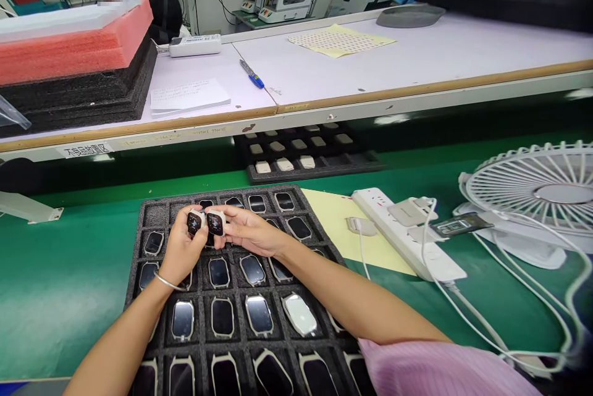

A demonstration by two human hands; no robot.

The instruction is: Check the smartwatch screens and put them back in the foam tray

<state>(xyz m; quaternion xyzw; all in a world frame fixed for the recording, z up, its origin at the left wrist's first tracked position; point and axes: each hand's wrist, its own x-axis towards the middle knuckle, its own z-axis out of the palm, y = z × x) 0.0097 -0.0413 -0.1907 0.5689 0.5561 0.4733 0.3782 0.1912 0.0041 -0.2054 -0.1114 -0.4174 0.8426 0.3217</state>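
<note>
My left hand [181,252] pinches a small white watch body [194,222] with a dark lit screen. My right hand [250,232] pinches a second, like watch body [215,222] right beside it; the two pieces touch side by side. Both hands hover over the far half of a black foam tray [139,241] on the green mat. The tray's pockets hold several watch bodies [259,314] lying screen up. A thin bangle circles my left wrist.
A second black tray [352,164] with several pale parts lies under the raised shelf. A white power strip [407,235] with plugs and cables, a yellow sheet [333,214] and a white fan [542,192] stand to the right. Foam stacks [74,68], paper and a blue pen [252,75] rest on the shelf.
</note>
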